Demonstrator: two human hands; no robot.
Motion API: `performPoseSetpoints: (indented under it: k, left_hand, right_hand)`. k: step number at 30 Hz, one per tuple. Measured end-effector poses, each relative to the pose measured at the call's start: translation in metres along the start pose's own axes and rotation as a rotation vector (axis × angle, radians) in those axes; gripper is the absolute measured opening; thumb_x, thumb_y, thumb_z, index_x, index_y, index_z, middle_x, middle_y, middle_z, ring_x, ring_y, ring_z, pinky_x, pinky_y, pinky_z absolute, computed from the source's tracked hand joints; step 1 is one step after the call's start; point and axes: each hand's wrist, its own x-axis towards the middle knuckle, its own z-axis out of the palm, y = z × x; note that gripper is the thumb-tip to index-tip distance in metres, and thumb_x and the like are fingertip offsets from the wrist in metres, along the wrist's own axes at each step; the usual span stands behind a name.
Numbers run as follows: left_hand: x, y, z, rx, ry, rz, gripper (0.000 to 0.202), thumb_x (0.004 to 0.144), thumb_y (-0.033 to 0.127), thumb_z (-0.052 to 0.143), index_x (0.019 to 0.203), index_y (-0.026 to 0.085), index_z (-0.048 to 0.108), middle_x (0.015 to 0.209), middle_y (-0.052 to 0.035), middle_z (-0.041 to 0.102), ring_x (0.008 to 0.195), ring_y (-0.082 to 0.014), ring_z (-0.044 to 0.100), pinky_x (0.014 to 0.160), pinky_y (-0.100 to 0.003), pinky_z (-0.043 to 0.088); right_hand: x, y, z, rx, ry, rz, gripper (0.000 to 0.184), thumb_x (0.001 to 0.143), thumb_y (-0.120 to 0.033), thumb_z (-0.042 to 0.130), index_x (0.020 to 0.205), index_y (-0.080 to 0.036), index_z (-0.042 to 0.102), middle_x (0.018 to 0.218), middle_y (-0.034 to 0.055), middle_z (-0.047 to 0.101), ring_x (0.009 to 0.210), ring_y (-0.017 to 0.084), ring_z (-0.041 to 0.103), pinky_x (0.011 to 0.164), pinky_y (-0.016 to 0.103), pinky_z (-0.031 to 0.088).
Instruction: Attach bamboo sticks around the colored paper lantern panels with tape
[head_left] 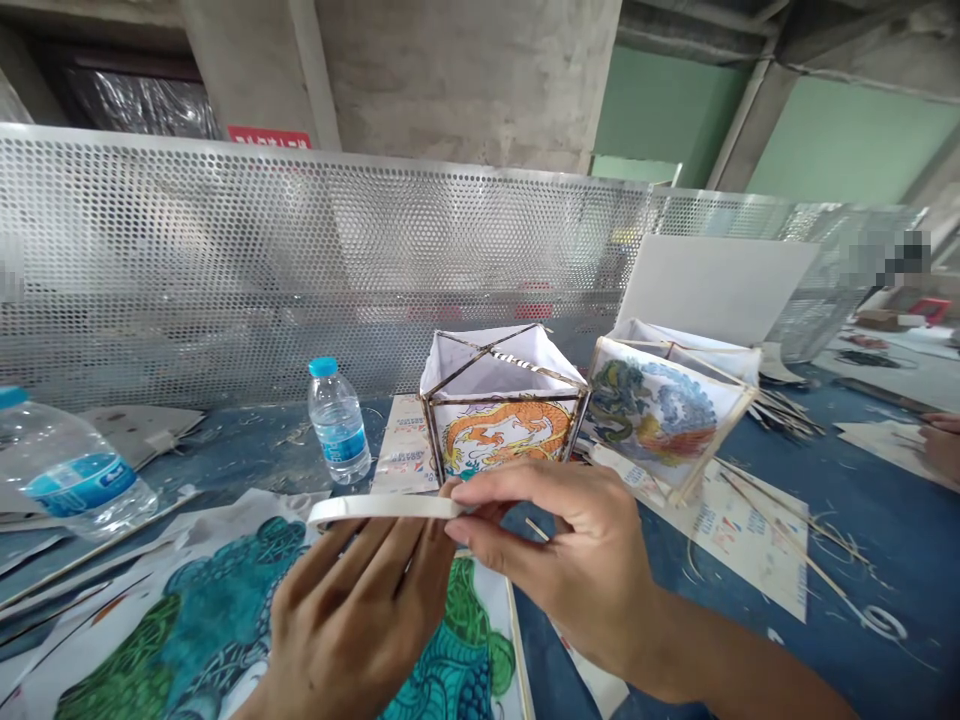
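A narrow white band, like a thin tape roll seen edge-on [382,507], is held in front of me. My left hand [364,610] supports it from below, back of the hand toward me; the fingertips are hidden behind the band. At the band's right end, my right hand [570,560] pinches with thumb and index finger. Under both hands lies a sheet painted with blue-green and green patterns [232,590]. Just beyond stands a paper lantern with an orange dragon [502,430] on a dark stick frame.
A second lantern [656,410] stands to the right, near thin sticks [784,410] and printed cards [750,540]. Water bottles [341,430] stand at left on the blue table [862,500]. A perforated metal screen [262,270] rises behind. Another person's hand [943,445] shows far right.
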Motion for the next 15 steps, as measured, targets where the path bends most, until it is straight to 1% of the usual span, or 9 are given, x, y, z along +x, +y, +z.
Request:
performPoseSetpoints:
  k: [3, 6, 10, 12, 15]
  left_hand:
    - [-0.0008, 0.0008, 0.0004, 0.013, -0.005, -0.004, 0.018, 0.093, 0.007, 0.061, 0.080, 0.020, 0.062, 0.069, -0.0014, 0.075, 0.067, -0.0219, 0.074, 0.073, -0.037, 0.043]
    - [-0.0016, 0.0019, 0.0012, 0.011, -0.003, -0.018, 0.019, 0.094, 0.007, 0.060, 0.080, 0.020, 0.061, 0.071, -0.0011, 0.076, 0.065, -0.0212, 0.073, 0.071, -0.037, 0.042]
    - [-0.0031, 0.0016, 0.0021, -0.005, 0.007, -0.001, 0.015, 0.093, 0.006, 0.059, 0.089, 0.018, 0.067, 0.077, -0.0021, 0.079, 0.068, -0.0221, 0.075, 0.073, -0.038, 0.045]
    - [-0.0032, 0.0006, 0.0020, -0.001, 0.009, 0.007, 0.014, 0.093, 0.006, 0.059, 0.092, 0.017, 0.068, 0.078, -0.0022, 0.079, 0.067, -0.0220, 0.075, 0.072, -0.038, 0.045]
    - [-0.0019, -0.0011, 0.0012, 0.024, 0.019, 0.000, 0.013, 0.091, 0.006, 0.061, 0.090, 0.018, 0.067, 0.074, -0.0011, 0.078, 0.064, -0.0211, 0.073, 0.069, -0.037, 0.043]
  right_hand:
    - [0.0001, 0.0010, 0.0011, 0.005, 0.011, 0.000, 0.014, 0.078, -0.013, 0.085, 0.088, -0.021, 0.081, 0.081, -0.0016, 0.081, 0.066, 0.010, 0.075, 0.067, 0.017, 0.063]
    - [0.0001, 0.0022, 0.0017, 0.011, 0.000, 0.003, 0.015, 0.078, -0.013, 0.085, 0.088, -0.022, 0.079, 0.079, -0.0029, 0.080, 0.066, 0.010, 0.074, 0.067, 0.017, 0.062]
    - [-0.0014, 0.0042, 0.0033, 0.044, -0.006, 0.006, 0.011, 0.081, -0.015, 0.080, 0.081, -0.025, 0.073, 0.079, -0.0032, 0.078, 0.074, 0.013, 0.075, 0.067, 0.023, 0.063]
    - [-0.0017, 0.0050, 0.0040, 0.051, -0.007, 0.027, 0.012, 0.081, -0.017, 0.080, 0.085, -0.026, 0.074, 0.081, -0.0029, 0.078, 0.074, 0.014, 0.075, 0.066, 0.024, 0.064]
    - [-0.0008, 0.0055, 0.0040, 0.046, -0.041, 0.003, 0.021, 0.081, -0.016, 0.080, 0.099, -0.026, 0.078, 0.087, -0.0017, 0.080, 0.069, 0.012, 0.073, 0.067, 0.024, 0.065]
